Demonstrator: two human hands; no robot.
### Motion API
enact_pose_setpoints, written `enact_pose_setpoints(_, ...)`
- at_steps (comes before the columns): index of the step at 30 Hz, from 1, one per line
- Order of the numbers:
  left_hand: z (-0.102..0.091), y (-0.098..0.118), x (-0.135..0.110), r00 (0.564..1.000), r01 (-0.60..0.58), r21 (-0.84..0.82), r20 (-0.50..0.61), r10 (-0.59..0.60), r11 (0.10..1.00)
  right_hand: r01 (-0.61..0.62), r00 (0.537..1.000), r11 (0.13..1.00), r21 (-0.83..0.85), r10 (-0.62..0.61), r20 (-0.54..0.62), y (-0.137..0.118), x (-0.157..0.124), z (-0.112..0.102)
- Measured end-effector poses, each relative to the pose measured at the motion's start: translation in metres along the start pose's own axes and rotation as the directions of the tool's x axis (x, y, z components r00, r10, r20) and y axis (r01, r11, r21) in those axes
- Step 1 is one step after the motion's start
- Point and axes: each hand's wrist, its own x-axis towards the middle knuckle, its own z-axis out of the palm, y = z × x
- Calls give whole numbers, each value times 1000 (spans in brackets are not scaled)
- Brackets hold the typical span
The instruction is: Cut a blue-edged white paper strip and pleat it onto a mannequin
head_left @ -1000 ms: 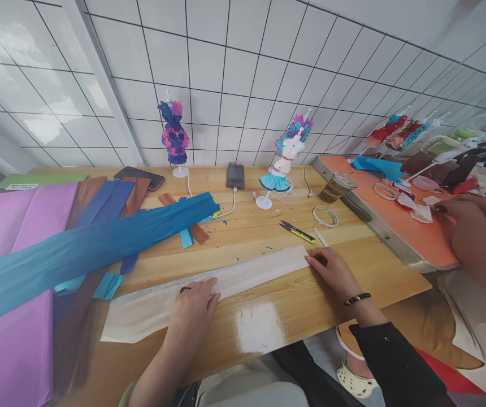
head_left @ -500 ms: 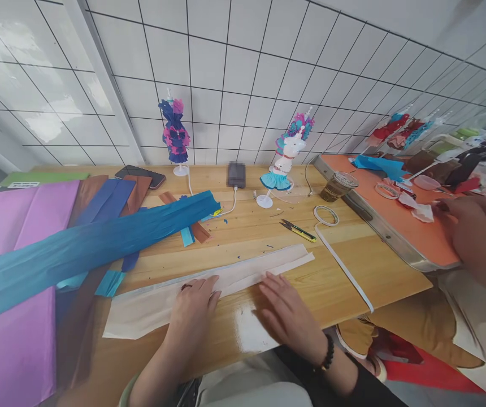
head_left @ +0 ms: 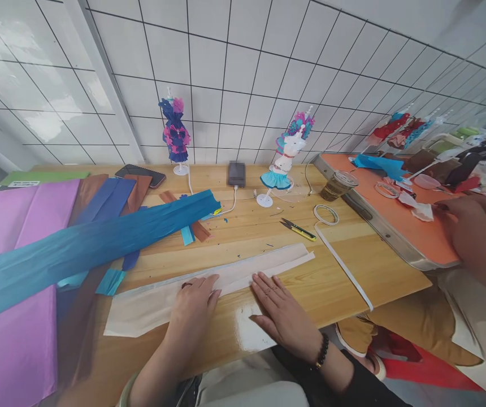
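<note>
A long folded strip of white crepe paper (head_left: 243,271) lies across the wooden table (head_left: 353,265) in front of me. My left hand (head_left: 194,308) lies flat on the strip near its middle, fingers stretched out, a ring on one finger. My right hand (head_left: 283,314) rests flat and open just right of it, fingertips at the strip's near edge, a beaded bracelet on the wrist. Neither hand holds anything.
A long blue crepe strip (head_left: 94,243) lies over purple, brown and blue sheets at the left. Scissors (head_left: 297,229), a tape roll (head_left: 325,215) with loose tape, a phone (head_left: 140,175), a power bank (head_left: 235,173), two dressed mannequins and a cup (head_left: 338,186) stand behind. Another person's hand (head_left: 476,237) is by the orange tray (head_left: 395,226).
My right hand left the strip's right end and slid left along it, now lying flat close to my left hand. A length of white tape now trails toward the table's edge. My left hand stayed put.
</note>
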Motion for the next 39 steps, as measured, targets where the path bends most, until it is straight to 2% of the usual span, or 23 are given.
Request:
enact_pose_setpoints(14,-1,-2,0,1000,3,-35,13,-3,999,-103,995,994,-40,104,9,62,-20,-3)
enact_pose_setpoints(18,-4,0,0,1000,9,-38,29,-8,999,-150,988,987,-64,152,38,84,-28,-4)
enact_pose_setpoints(24,0,-2,1,1000,6,-37,12,-5,999,-256,966,961,-104,257,-5,110,-41,-4)
enact_pose_setpoints(33,-1,0,0,1000,0,-35,13,1,999,-352,934,922,-164,358,8,121,-48,-1)
enact_pose_setpoints(36,-2,1,0,1000,12,-45,21,-11,999,-398,917,901,-170,395,-55,122,-49,0)
enact_pose_setpoints(39,-4,2,-1,999,20,-47,37,-18,999,-409,908,899,-158,384,-169,105,-40,-2)
